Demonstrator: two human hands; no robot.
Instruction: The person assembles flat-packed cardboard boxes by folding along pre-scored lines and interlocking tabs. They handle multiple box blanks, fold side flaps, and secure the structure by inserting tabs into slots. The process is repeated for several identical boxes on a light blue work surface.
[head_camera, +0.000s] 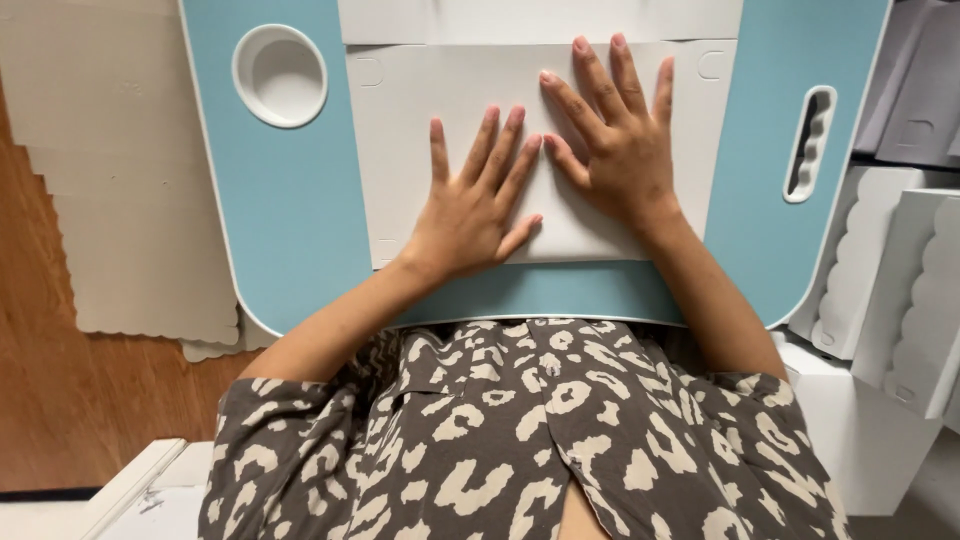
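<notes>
Seen from above, centre of the frame: left hand pressed flat on a white cardboard sheet, fingers spread and extended, grasping nothing. Just right of it, right hand likewise flat and splayed on the same sheet, thumb nearly touching the left hand's fingertips, nothing clasped. Sheet lying across the middle of a light blue lap desk, upper centre of the frame, small die-cut tabs at its corners, a second white panel running along its top edge. Round white cup recess in the desk's upper left; white oval handle slot at the desk's right side. Flat scalloped-edge cardboard pieces stacked on wooden floor at left. Folded white scalloped boxes piled at right. Brown-and-cream patterned shirt across the bottom.
</notes>
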